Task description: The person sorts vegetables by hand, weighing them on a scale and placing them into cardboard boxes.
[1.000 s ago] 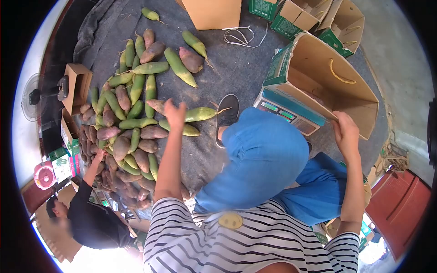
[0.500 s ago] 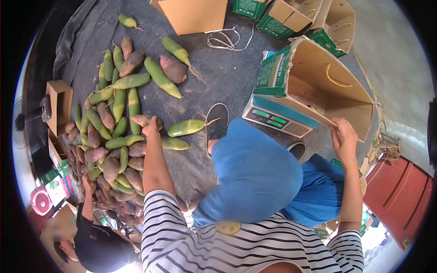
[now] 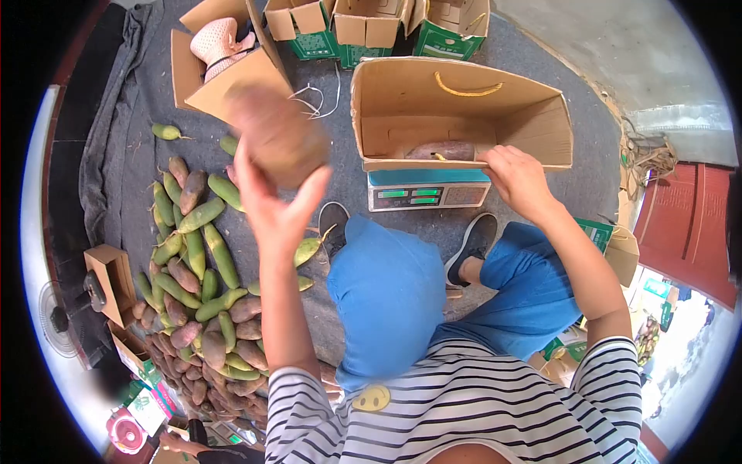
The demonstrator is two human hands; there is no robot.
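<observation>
— What does the left hand (image 3: 278, 213) have?
— A large brown-purple root (image 3: 277, 138), blurred, gripped between thumb and fingers and held aloft just beyond the palm.
— And the right hand (image 3: 516, 176)?
— Clasping the near edge of an open carton (image 3: 533, 127), its fingers hooked over the cardboard. The carton rests on a digital scale (image 3: 465, 196), green displays lit, just to that hand's left.
— Anything inside?
— A purplish root (image 3: 444, 150) lies within, near the right hand's fingers and on their left. A yellow rope handle (image 3: 469, 92) loops from the far wall beyond them.
— What surrounds the left hand?
— To its left and nearer the wearer, green radishes (image 3: 222, 255) and brown roots (image 3: 220, 400) lie heaped on the dark floor covering (image 3: 139, 168). Well beyond the right hand, green-and-brown boxes (image 3: 448, 40) stand in a row.
</observation>
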